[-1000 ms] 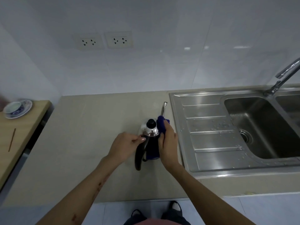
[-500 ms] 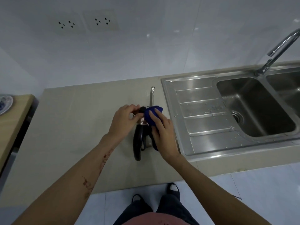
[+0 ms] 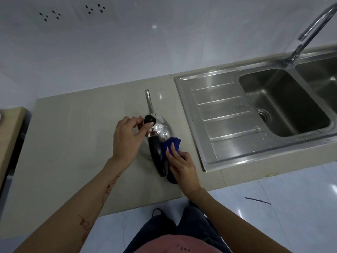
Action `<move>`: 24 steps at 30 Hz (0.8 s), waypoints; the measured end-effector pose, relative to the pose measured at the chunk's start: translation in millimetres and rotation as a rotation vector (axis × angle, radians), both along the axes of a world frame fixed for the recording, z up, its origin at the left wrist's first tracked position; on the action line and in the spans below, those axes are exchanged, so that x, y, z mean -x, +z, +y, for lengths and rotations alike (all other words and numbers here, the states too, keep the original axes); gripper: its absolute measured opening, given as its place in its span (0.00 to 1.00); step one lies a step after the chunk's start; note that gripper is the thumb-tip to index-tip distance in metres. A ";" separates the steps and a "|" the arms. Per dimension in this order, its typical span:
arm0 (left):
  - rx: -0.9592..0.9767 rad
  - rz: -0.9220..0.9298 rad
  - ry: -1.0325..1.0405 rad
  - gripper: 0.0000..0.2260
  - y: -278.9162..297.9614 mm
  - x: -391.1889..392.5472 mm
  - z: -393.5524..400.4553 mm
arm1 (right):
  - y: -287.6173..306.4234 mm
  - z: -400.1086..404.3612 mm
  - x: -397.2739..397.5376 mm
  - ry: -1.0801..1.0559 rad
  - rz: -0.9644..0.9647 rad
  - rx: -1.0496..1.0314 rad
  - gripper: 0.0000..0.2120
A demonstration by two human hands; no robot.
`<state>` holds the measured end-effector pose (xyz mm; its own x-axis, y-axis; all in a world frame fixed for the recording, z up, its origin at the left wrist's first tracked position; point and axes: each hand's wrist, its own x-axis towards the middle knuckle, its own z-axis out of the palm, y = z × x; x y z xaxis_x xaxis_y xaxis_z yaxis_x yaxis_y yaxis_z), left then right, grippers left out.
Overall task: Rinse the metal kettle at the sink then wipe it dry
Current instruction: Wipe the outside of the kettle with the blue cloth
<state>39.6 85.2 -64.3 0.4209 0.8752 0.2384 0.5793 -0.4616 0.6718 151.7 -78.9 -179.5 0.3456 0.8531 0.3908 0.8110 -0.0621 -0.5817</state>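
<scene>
The shiny metal kettle (image 3: 162, 127) stands on the beige counter (image 3: 73, 143), left of the sink; its long thin spout points away from me and its black handle (image 3: 157, 157) points toward me. My left hand (image 3: 127, 137) grips the kettle's top, fingertips at the black lid knob (image 3: 149, 119). My right hand (image 3: 182, 165) presses a dark blue cloth (image 3: 172, 144) against the kettle's right side, just beside the handle. Part of the cloth hangs below my palm.
A steel sink (image 3: 284, 101) with a ribbed, wet draining board (image 3: 224, 123) lies to the right, a tall tap (image 3: 310, 31) behind it. Two wall sockets (image 3: 73, 13) sit at the upper left. A wooden table edge (image 3: 12, 128) adjoins the counter's left end.
My right hand with the cloth has slid from the kettle's top down to its lower right side by the handle. The left hand stays at the lid. The camera has tilted.
</scene>
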 end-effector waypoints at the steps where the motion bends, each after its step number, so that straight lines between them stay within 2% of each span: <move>1: 0.007 -0.007 0.001 0.17 -0.1 0.1 0.0 | -2.5 -0.5 0.5 -0.011 -0.014 0.023 0.24; 6: 0.015 -0.016 -0.007 0.17 -1.6 0.2 3.0 | -12.4 1.5 0.0 -0.025 -0.094 0.279 0.26; 11: 0.031 -0.026 0.005 0.18 -2.5 -0.3 1.6 | -21.9 5.8 -0.2 -0.024 -0.312 0.617 0.34; 15: 0.037 -0.021 0.010 0.18 -1.1 -0.2 1.1 | -15.8 9.4 3.2 0.009 -0.380 0.716 0.36; 17: 0.028 -0.013 0.010 0.17 0.5 1.2 2.2 | -10.7 12.9 -4.5 0.090 -0.428 0.707 0.30; 18: 0.025 -0.001 0.009 0.17 1.2 1.8 2.8 | -7.2 15.2 -12.3 0.114 -0.392 0.702 0.25; 20: 0.017 0.025 0.000 0.16 2.8 2.3 3.1 | 6.4 19.1 -30.1 0.034 -0.129 0.593 0.18; 22: 0.016 0.028 -0.014 0.16 3.4 1.8 3.9 | 31.6 22.7 -45.9 -0.133 0.225 0.382 0.18; 24: 0.022 0.020 -0.020 0.16 2.6 2.2 4.7 | 65.1 30.3 -47.8 -0.185 0.522 0.119 0.20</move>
<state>37.4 89.9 -61.7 0.4430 0.8713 0.2110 0.5832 -0.4588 0.6703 199.5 -48.6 -114.4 0.6150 0.7878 0.0326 0.3870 -0.2656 -0.8830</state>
